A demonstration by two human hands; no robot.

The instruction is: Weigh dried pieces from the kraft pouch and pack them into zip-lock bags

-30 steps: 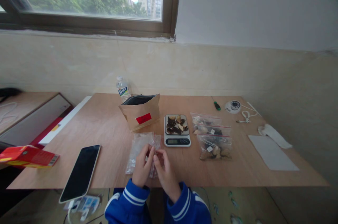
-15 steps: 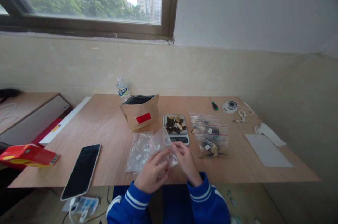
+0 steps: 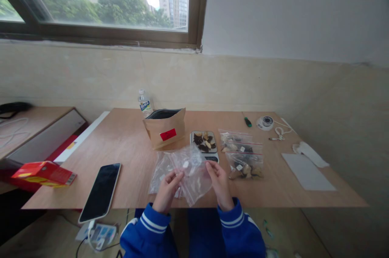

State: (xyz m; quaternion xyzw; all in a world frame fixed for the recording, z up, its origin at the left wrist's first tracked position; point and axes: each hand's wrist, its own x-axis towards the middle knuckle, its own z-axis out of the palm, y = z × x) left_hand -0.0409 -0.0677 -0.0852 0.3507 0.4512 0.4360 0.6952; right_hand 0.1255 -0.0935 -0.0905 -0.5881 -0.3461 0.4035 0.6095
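A clear zip-lock bag (image 3: 199, 181) is stretched between my two hands above the table's front edge. My left hand (image 3: 167, 188) pinches its left side, and my right hand (image 3: 218, 179) grips the right side. Under and left of it lie more clear bags (image 3: 158, 171). Just behind, a kitchen scale (image 3: 216, 155) carries dried mushroom pieces (image 3: 204, 141); the held bag partly covers its display. To the right lie several filled zip-lock bags (image 3: 245, 165) of dried pieces with small white labels. An open brown paper pouch (image 3: 162, 130) with a red label stands behind the clear bags.
On the left are a phone (image 3: 101, 191) on a charging cable and a red box (image 3: 45, 173) at the table edge. A bottle (image 3: 145, 104) stands at the back. Rightward are a green-handled screwdriver (image 3: 247, 122), a white camera (image 3: 265, 122), white paper (image 3: 308, 171) and a white cloth (image 3: 313, 154).
My hands have moved apart, spreading the zip-lock bag flat between them; before, they were close together at its edge. The view has shifted slightly.
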